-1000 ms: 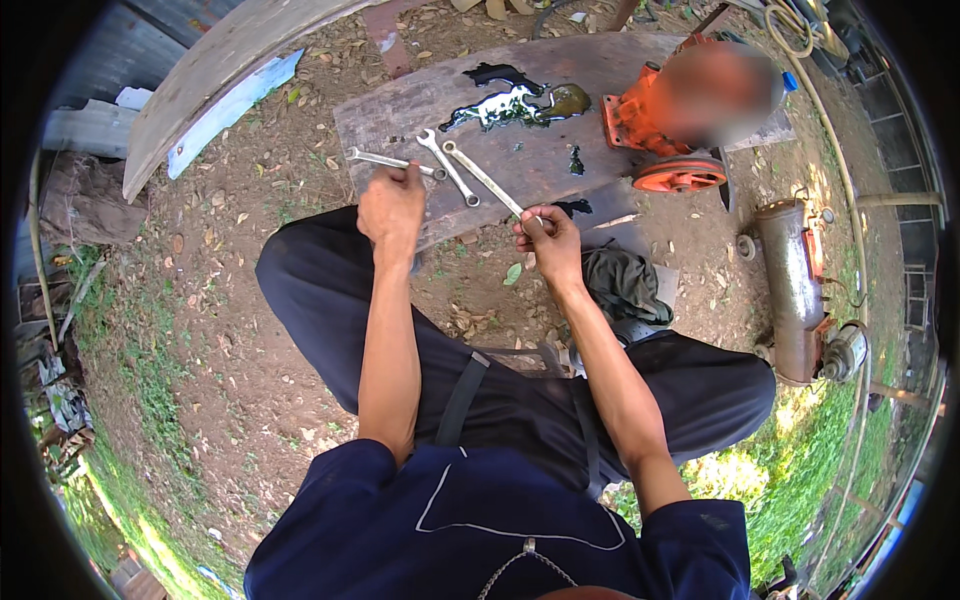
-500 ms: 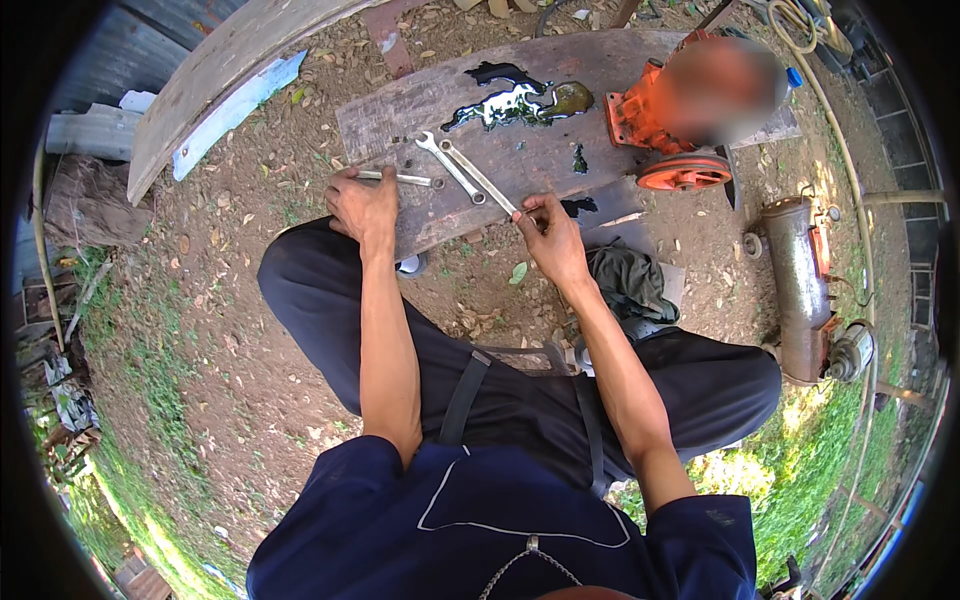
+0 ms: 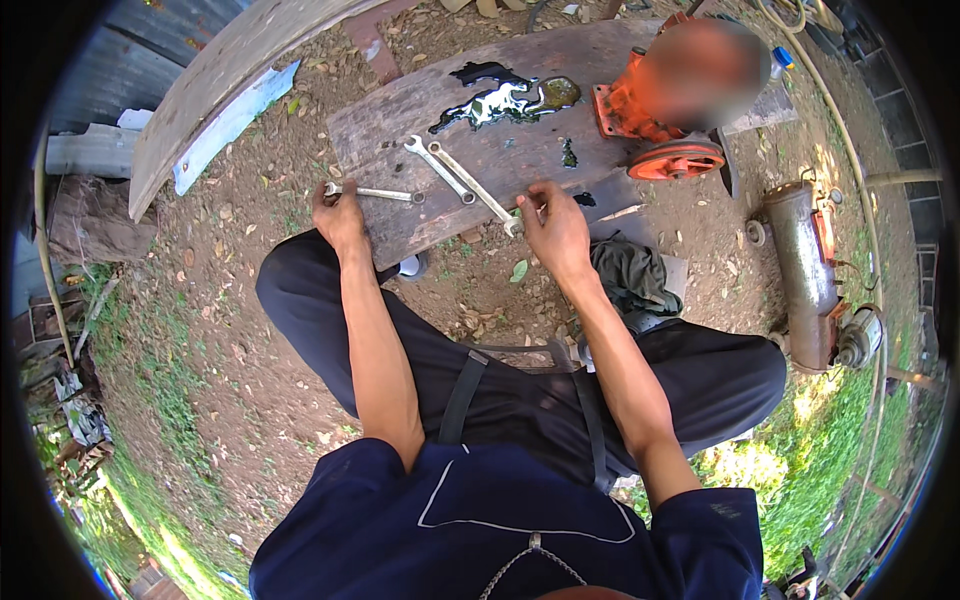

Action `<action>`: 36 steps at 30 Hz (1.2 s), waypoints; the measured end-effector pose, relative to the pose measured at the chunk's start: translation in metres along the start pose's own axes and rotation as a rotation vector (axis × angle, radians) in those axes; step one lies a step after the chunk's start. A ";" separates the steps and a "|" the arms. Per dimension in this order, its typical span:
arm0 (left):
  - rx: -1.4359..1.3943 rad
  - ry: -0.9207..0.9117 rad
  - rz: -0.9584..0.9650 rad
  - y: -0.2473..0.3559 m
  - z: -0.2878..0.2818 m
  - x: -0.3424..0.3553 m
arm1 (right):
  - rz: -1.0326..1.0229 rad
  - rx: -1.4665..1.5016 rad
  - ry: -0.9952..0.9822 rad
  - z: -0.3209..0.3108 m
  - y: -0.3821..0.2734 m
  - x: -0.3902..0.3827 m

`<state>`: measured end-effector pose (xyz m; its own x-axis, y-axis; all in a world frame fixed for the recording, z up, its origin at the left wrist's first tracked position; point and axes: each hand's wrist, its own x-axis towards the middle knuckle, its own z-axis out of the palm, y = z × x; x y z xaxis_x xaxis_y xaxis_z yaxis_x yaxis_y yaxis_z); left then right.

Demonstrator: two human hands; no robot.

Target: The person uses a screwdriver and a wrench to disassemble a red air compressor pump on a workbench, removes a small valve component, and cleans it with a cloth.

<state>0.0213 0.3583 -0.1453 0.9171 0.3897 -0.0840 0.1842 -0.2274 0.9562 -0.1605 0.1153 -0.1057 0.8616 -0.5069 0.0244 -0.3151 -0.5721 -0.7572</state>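
Three metal wrenches lie on a worn wooden board. My left hand (image 3: 341, 216) is at the board's left edge, its fingers closed about the open jaw end of the leftmost wrench (image 3: 375, 193); the ring end rests on the board. The middle wrench (image 3: 440, 169) lies slanted, with no hand on it. Close beside it lies a longer wrench (image 3: 472, 180), its lower end at the board's near edge. My right hand (image 3: 556, 232) is just right of that end, thumb and fingers bent but apart, seemingly holding nothing.
Dark, shiny liquid (image 3: 505, 102) is pooled on the wooden board (image 3: 380, 130). An orange machine with a pulley wheel (image 3: 677, 160) stands at its right end. A dark cloth (image 3: 632, 272) lies near my right forearm. A rusty metal cylinder (image 3: 798, 280) lies on the ground farther right.
My right hand has come off the long wrench's lower end, which now shows. My left hand has shifted left and nearer with the leftmost wrench, whose jaw end is now visible.
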 end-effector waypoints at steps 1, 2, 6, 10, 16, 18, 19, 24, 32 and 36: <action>0.028 0.012 0.043 0.000 -0.001 0.001 | -0.103 -0.094 0.046 0.003 -0.005 0.000; 0.072 0.007 0.119 0.003 -0.002 0.000 | -0.205 -0.190 0.092 0.005 -0.012 0.000; 0.173 0.017 0.299 0.019 0.003 -0.012 | -0.295 -0.298 -0.113 0.032 -0.052 0.010; -0.094 -0.050 0.236 0.023 0.003 -0.009 | -0.354 -0.379 -0.135 0.055 -0.068 0.021; -0.420 -0.346 0.125 0.079 0.007 -0.043 | -0.408 0.088 -0.062 0.039 -0.065 0.013; -0.417 -0.501 0.127 0.103 0.017 -0.072 | -0.359 0.270 -0.111 0.021 -0.063 0.013; -0.433 -0.576 0.126 0.107 0.026 -0.089 | -0.291 0.269 -0.203 0.006 -0.059 0.014; -0.522 -0.879 0.092 0.116 0.075 -0.183 | -0.320 0.115 -0.383 -0.100 0.001 0.021; -0.408 -1.336 -0.366 0.085 0.154 -0.271 | -0.181 -0.592 -0.192 -0.262 0.084 0.008; -0.578 -1.311 -0.679 0.086 0.185 -0.281 | -0.234 -0.721 -0.152 -0.275 0.095 0.020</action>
<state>-0.1550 0.0646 -0.0916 0.4362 -0.8047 -0.4028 0.7962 0.1365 0.5894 -0.2827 -0.1268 0.0024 0.9665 -0.2567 0.0024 -0.2542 -0.9584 -0.1294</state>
